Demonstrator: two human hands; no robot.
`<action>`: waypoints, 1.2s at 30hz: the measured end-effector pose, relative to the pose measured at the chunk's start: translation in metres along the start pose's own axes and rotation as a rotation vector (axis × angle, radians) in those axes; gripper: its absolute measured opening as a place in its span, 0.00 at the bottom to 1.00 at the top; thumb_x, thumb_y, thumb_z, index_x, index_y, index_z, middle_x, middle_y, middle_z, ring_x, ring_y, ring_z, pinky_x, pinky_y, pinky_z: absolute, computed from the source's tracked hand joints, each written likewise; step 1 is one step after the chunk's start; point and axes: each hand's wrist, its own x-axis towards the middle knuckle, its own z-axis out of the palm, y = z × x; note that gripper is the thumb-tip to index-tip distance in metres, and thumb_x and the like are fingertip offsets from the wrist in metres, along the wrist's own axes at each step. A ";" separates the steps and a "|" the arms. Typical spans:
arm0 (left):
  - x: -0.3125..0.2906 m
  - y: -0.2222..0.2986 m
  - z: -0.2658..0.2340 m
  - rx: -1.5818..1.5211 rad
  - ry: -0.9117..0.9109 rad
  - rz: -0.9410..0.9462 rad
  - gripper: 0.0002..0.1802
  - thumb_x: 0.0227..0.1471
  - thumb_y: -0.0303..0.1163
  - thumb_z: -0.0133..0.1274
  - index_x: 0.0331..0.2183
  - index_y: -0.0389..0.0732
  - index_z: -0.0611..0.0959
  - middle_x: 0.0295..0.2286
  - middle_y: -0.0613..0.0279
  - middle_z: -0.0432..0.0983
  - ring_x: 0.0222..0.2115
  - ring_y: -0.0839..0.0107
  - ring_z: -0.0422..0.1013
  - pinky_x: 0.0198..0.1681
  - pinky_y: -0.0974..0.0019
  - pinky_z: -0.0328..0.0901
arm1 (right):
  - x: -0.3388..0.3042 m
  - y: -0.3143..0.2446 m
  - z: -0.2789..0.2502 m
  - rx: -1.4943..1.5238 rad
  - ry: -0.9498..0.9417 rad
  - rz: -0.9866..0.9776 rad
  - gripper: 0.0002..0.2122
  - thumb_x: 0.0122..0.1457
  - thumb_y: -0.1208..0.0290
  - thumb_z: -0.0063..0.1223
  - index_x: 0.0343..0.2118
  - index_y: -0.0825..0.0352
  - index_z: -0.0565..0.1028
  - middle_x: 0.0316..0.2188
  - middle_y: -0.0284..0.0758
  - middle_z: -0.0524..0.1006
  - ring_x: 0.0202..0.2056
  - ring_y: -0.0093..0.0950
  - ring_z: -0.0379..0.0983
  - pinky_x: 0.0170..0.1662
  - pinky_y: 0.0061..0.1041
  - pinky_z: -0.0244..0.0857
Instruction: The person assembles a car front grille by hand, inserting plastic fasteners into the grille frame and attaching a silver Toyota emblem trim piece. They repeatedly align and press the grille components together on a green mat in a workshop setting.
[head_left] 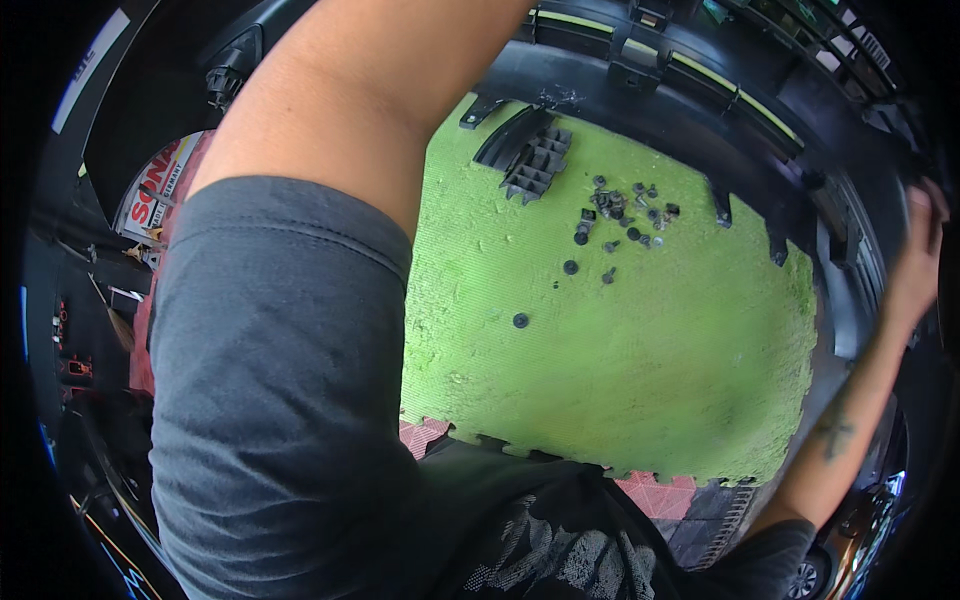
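Observation:
A large black car bumper (690,125) curves across the top and down the right side, its inner face with slots and tabs toward me. My right hand (915,250) is at the bumper's right end, its fingers bent over the dark edge; the fingertips are partly lost in the dark rim of the picture. My left arm reaches up across the left side and leaves the picture at the top, so my left hand is out of sight. Between my arms lies a green foam mat (620,380), with several black clips and screws (620,205) scattered on its far part.
A black ribbed plastic bracket (540,165) lies on the mat near the bumper. Round black plastic fasteners (520,320) lie nearer to me. Red floor tiles (655,495) show at the mat's near edge. At the left are a printed sign (160,195) and a broom (115,315).

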 end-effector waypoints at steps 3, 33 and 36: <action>-0.008 -0.002 -0.007 0.004 -0.042 -0.022 0.32 0.62 0.55 0.52 0.47 0.32 0.83 0.44 0.36 0.80 0.49 0.42 0.75 0.54 0.49 0.68 | -0.084 -0.120 0.057 0.457 -0.608 0.093 0.11 0.63 0.67 0.61 0.43 0.67 0.82 0.38 0.37 0.82 0.42 0.29 0.79 0.50 0.31 0.70; -0.014 -0.009 -0.011 -0.096 -0.069 -0.079 0.34 0.62 0.60 0.50 0.45 0.35 0.84 0.37 0.43 0.83 0.43 0.44 0.78 0.49 0.48 0.71 | -0.109 -0.142 0.174 1.137 -0.784 0.524 0.05 0.64 0.76 0.60 0.40 0.69 0.77 0.33 0.38 0.84 0.36 0.25 0.82 0.37 0.25 0.72; -0.017 -0.009 -0.014 -0.119 -0.047 -0.051 0.33 0.62 0.59 0.51 0.45 0.35 0.84 0.36 0.44 0.83 0.43 0.46 0.79 0.49 0.49 0.71 | -0.080 -0.143 0.165 1.378 -0.610 0.642 0.06 0.63 0.79 0.59 0.41 0.68 0.74 0.37 0.43 0.83 0.39 0.30 0.82 0.40 0.26 0.74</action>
